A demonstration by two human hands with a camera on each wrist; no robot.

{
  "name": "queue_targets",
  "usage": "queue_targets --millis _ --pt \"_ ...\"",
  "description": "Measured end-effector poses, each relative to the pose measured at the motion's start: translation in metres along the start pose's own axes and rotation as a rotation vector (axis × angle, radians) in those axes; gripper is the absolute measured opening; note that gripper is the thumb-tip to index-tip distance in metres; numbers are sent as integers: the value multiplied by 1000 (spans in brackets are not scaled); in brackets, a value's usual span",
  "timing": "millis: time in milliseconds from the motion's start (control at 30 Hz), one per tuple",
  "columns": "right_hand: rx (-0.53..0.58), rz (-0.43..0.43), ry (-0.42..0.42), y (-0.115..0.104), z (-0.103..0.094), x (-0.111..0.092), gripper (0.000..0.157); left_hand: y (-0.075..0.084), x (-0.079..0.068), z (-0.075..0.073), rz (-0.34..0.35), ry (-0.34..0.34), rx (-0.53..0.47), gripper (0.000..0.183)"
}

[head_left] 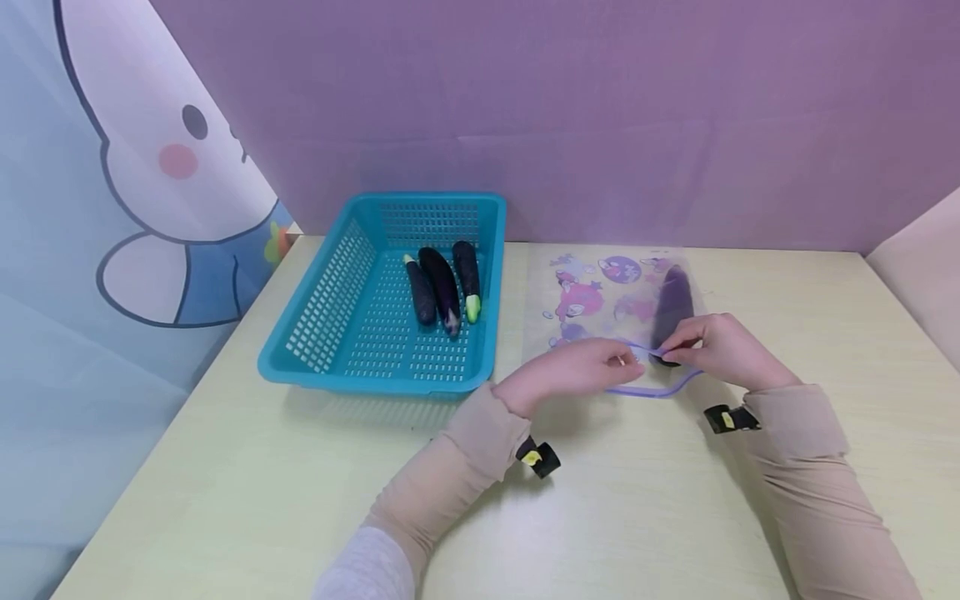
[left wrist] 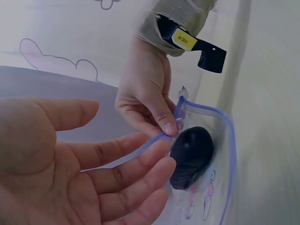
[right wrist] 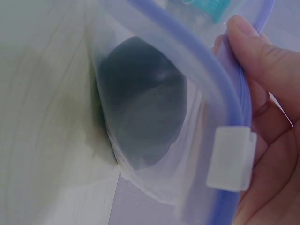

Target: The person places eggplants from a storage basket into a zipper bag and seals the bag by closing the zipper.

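Note:
A clear zip bag (head_left: 577,300) with pink and purple prints lies on the table, its blue-edged mouth facing me and gaping. Inside, along its right side, is a dark eggplant (head_left: 673,304); its rounded end (left wrist: 192,154) shows at the mouth. My right hand (head_left: 723,346) pinches the bag's upper edge between thumb and fingers. A white slider (right wrist: 232,158) sits on the blue zip close to that hand. My left hand (head_left: 573,367) is at the left of the mouth, palm and loosely extended fingers (left wrist: 117,176) showing in the left wrist view, with nothing held.
Left of the bag stands a teal plastic basket (head_left: 375,383) with perforated walls. Three eggplants (head_left: 442,287) lie in its right half. A purple cloth (head_left: 600,125) hangs behind the table, and a blue cartoon-print cloth (head_left: 75,375) hangs at the left.

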State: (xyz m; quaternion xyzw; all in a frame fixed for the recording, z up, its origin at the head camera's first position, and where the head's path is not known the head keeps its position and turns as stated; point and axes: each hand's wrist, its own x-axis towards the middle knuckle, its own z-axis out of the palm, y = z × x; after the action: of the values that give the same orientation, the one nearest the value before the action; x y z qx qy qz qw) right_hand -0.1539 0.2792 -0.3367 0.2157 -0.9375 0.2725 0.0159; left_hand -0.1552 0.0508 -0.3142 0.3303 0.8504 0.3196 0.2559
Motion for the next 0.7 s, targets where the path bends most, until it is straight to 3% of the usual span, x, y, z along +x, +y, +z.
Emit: queue_targets --millis 300,533,700 --pt "3 8 -19 0 -1 0 8 8 -9 -6 16 -7 -54 29" --pt "8 14 -25 0 -1 1 8 10 -18 -13 68 -5 -92 30" --pt "19 14 -29 -1 0 1 8 10 -24 -21 79 29 -52 31"
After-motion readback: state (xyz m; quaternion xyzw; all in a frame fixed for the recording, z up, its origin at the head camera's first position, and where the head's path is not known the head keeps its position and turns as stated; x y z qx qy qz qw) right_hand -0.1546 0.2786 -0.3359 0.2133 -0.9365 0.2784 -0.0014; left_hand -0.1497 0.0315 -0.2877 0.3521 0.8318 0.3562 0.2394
